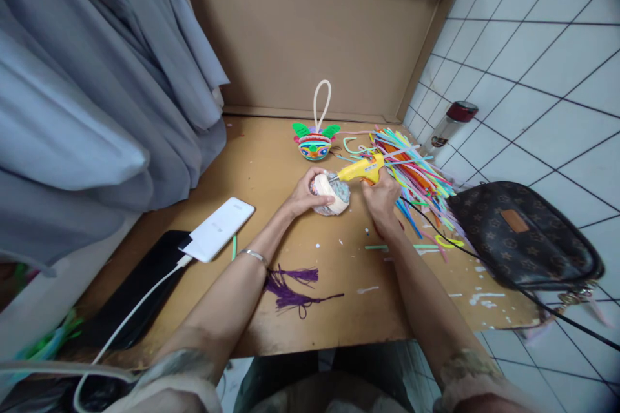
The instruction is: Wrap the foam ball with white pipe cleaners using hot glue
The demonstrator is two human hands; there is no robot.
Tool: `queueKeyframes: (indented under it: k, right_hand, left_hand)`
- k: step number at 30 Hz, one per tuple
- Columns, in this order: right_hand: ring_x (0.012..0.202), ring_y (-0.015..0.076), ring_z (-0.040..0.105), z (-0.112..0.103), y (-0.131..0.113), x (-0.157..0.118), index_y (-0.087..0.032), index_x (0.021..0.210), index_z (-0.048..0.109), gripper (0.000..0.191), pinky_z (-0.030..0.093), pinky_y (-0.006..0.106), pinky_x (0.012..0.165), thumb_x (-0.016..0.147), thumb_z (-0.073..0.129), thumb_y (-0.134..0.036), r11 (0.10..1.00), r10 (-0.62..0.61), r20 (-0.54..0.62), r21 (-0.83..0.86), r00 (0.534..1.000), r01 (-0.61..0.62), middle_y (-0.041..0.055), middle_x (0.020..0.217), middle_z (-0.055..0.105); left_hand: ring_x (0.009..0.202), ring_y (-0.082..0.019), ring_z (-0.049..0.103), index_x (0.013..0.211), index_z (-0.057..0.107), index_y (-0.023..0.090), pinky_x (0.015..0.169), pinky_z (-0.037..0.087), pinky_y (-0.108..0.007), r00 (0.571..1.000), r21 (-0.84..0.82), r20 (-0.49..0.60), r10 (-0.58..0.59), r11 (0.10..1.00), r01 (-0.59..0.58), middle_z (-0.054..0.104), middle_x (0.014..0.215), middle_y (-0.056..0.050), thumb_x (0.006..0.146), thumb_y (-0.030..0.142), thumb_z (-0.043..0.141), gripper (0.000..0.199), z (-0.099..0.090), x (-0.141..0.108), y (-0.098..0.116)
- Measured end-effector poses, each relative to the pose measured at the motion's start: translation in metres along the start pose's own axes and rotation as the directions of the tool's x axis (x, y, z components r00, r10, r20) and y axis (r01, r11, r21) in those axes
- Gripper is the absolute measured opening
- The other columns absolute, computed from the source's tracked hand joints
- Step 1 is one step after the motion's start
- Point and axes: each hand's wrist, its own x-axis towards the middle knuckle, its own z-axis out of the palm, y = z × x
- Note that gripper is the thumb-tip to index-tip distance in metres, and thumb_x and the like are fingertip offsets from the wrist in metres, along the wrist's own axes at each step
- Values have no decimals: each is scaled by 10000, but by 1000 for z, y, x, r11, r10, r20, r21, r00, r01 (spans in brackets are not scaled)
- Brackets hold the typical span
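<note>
My left hand [308, 192] grips a small roundish craft piece [341, 196] with a pale band across it and bluish-grey patches, held low over the table. In my right hand [383, 196] is a yellow glue gun [361, 170], its handle wrapped by my fingers and its metal nozzle touching or very near the top of the piece. Just beyond stands a colourful animal-head ornament [314, 145] with green ears and a white loop. Purple tassels [293, 290] lie on the table between my forearms.
A pile of coloured pipe cleaners [416, 168] spreads at the right, beside a brown patterned bag [527, 232] and a red-lidded bottle [453, 122]. The glue gun's black cord [440, 232] crosses there. At left are a white power bank [217, 229] with cable and a grey curtain [111, 77]. Cardboard [320, 32] stands behind.
</note>
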Motion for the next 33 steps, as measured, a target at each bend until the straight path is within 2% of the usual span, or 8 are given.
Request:
queueKeyframes:
  k: [7,19,33]
  right_hand:
    - [696,230,568,2,3,0,-194,919,642,217,323,306,623,777,584,-346,1000,-30,-24,-5,999,30,67,789,683]
    - [686,232,554,-2,6,9,-193,855,644,209,299,307,611,739,582,-355,1000,-17,47,4,999,17,68,760,662]
    - [685,224,549,-2,2,4,-193,890,629,194,297,305,613,761,601,-336,1000,-11,46,0,999,11,66,767,663]
  left_hand:
    - [913,-193,619,1091,558,200,818,495,-288,1000,-7,8,7,1000,-7,665,1054,-41,427,471,944,814,0,0,-1]
    - [969,-216,647,1098,557,196,868,511,-310,1000,-25,14,1,1000,-1,684,1061,-48,417,462,962,836,0,1,-5]
    - [938,-208,636,1100,570,189,837,511,-300,1000,5,20,2,1000,-2,673,1061,-45,422,459,955,825,-1,1,-3]
